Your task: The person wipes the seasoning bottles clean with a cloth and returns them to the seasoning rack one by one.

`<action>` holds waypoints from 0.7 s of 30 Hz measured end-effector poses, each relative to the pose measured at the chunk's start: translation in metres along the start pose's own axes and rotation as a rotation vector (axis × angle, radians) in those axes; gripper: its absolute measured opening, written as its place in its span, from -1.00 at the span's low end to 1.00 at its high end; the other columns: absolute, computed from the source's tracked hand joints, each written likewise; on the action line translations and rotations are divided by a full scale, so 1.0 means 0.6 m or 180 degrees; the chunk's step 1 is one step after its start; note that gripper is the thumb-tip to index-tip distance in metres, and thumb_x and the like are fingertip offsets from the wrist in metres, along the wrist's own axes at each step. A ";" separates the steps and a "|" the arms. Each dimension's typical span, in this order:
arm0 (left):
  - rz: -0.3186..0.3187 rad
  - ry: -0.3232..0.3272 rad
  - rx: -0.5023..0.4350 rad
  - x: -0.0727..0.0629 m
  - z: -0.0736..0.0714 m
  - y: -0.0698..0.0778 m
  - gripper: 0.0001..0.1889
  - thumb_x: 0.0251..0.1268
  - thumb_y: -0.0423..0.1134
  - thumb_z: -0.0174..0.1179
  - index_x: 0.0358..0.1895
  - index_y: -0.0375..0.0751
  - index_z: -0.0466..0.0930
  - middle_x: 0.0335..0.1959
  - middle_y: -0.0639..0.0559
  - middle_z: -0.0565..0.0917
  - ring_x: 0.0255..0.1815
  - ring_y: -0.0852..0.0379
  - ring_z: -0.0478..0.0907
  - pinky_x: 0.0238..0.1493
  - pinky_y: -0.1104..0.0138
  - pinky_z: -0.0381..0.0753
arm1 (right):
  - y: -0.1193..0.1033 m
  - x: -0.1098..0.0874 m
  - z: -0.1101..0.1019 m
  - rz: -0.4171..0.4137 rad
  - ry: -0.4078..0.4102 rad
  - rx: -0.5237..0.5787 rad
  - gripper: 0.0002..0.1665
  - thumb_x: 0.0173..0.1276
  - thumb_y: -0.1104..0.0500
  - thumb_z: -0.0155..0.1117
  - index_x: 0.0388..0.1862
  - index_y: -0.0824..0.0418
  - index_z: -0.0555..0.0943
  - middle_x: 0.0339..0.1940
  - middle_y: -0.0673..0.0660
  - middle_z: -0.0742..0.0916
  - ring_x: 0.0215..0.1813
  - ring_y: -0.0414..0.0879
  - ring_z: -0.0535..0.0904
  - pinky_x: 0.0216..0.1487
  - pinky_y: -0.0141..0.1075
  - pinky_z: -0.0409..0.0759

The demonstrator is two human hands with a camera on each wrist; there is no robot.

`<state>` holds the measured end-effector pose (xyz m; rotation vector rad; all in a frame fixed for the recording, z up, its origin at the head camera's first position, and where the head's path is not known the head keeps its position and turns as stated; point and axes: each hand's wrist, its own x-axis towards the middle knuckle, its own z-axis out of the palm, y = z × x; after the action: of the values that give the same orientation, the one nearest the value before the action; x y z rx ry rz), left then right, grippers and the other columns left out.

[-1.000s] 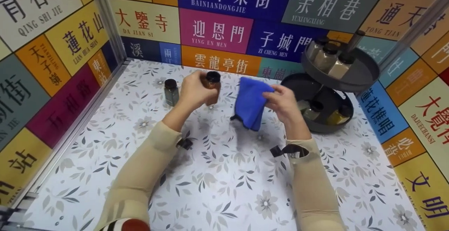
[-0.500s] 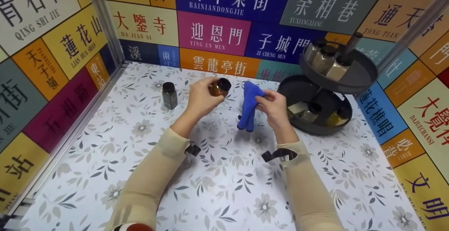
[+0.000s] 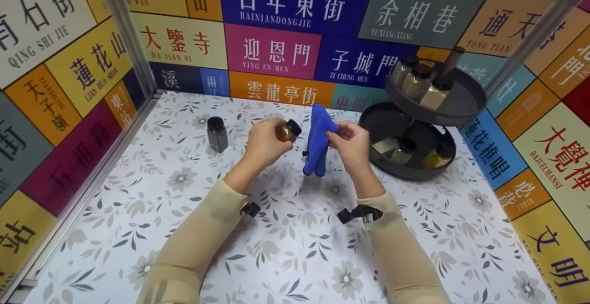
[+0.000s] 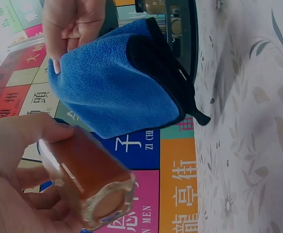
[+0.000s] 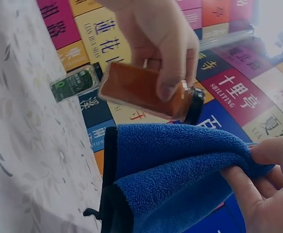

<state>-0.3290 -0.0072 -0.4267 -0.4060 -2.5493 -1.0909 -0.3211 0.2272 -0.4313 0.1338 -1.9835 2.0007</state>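
Observation:
My left hand (image 3: 267,142) grips a clear spice jar (image 5: 139,91) of orange-brown powder by its sides, its black cap tilted toward the right. In the left wrist view the jar's glass base faces the camera. Just right of it, my right hand (image 3: 352,149) pinches a folded blue cloth (image 3: 317,140) with dark edging between thumb and fingers. The cloth hangs down above the table, close to the jar; a small black loop (image 4: 203,118) sticks out from its edge. A second jar (image 3: 217,134) with a black cap and dark contents stands upright left of my left hand.
At the right back stands a dark two-tier round rack. Its upper tray (image 3: 465,110) and lower tray (image 3: 415,173) each hold several capped jars. Printed panels (image 3: 276,50) wall the floral-covered table (image 3: 276,258) at the back and sides.
My left hand has tipped the brown jar from nearly upright to leaning right. My right hand has brought the cloth leftward, nearer the jar, and the cloth has folded narrower. The head view has shifted slightly.

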 end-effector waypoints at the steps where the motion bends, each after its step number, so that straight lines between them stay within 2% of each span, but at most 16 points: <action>1: 0.0031 -0.0012 -0.0002 -0.001 0.000 0.000 -0.56 0.00 -0.24 0.50 0.05 -0.18 0.77 -0.11 -0.09 0.82 -0.04 -0.09 0.72 0.09 0.07 0.66 | 0.000 -0.002 0.001 -0.0041 0.0007 -0.0128 -0.75 0.27 0.47 0.50 -0.07 0.46 0.73 -0.28 0.13 0.83 -0.30 -0.21 0.78 -0.27 -0.36 0.79; 5: 0.0210 -0.0131 0.0063 -0.006 -0.001 0.005 -0.54 0.01 -0.28 0.48 0.09 -0.19 0.77 -0.08 -0.10 0.82 -0.04 -0.10 0.72 0.08 0.05 0.67 | -0.002 -0.009 0.008 -0.0242 -0.0014 -0.0627 -0.77 0.29 0.39 0.52 -0.07 0.39 0.77 -0.19 0.22 0.86 -0.23 -0.22 0.79 -0.22 -0.41 0.78; 10: 0.0421 -0.0407 0.0218 -0.010 0.003 0.013 -0.55 0.06 -0.29 0.51 0.11 -0.17 0.79 -0.24 -0.06 0.76 -0.22 -0.05 0.64 -0.10 0.09 0.63 | -0.004 -0.020 0.018 -0.0657 -0.0219 -0.1309 -0.81 0.31 0.34 0.50 -0.10 0.27 0.82 -0.18 0.22 0.88 -0.16 -0.10 0.83 -0.14 -0.33 0.80; 11: 0.0442 -0.0454 0.0247 -0.010 0.005 0.014 -0.60 0.06 -0.29 0.51 0.05 -0.18 0.80 -0.28 -0.05 0.74 -0.26 -0.04 0.62 -0.14 0.10 0.61 | -0.004 -0.022 0.020 -0.0755 -0.0273 -0.1451 -0.82 0.31 0.33 0.49 -0.10 0.24 0.83 -0.19 0.18 0.89 -0.16 -0.08 0.84 -0.14 -0.30 0.81; 14: 0.0421 -0.0522 0.0336 -0.012 0.010 0.016 -0.71 0.04 -0.30 0.51 -0.10 -0.21 0.80 -0.37 -0.04 0.71 -0.32 -0.04 0.60 -0.20 0.11 0.58 | -0.001 -0.028 0.026 -0.0985 -0.0426 -0.1788 -0.81 0.32 0.31 0.47 -0.11 0.19 0.84 -0.21 0.12 0.89 -0.15 -0.04 0.85 -0.13 -0.19 0.83; 17: 0.0315 -0.0483 0.0374 -0.014 0.013 0.018 -0.73 -0.01 -0.29 0.53 -0.20 -0.21 0.75 -0.35 -0.05 0.75 -0.29 -0.07 0.65 -0.16 0.08 0.64 | 0.004 -0.031 0.029 -0.1109 -0.0511 -0.1993 -0.79 0.31 0.32 0.45 -0.09 0.20 0.85 -0.21 0.12 0.89 -0.14 -0.02 0.84 -0.14 -0.13 0.83; 21: 0.0186 -0.0419 0.0326 -0.016 0.012 0.022 -0.62 -0.03 -0.29 0.56 -0.06 -0.23 0.77 -0.23 -0.10 0.81 -0.17 -0.11 0.72 -0.03 0.04 0.68 | 0.005 -0.033 0.031 -0.1114 -0.0492 -0.2091 -0.76 0.31 0.34 0.43 -0.06 0.21 0.84 -0.19 0.15 0.89 -0.11 0.00 0.84 -0.13 -0.14 0.83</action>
<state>-0.3165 0.0054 -0.4269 -0.5381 -2.6758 -0.9367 -0.3062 0.2059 -0.4395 0.4499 -2.4016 1.0913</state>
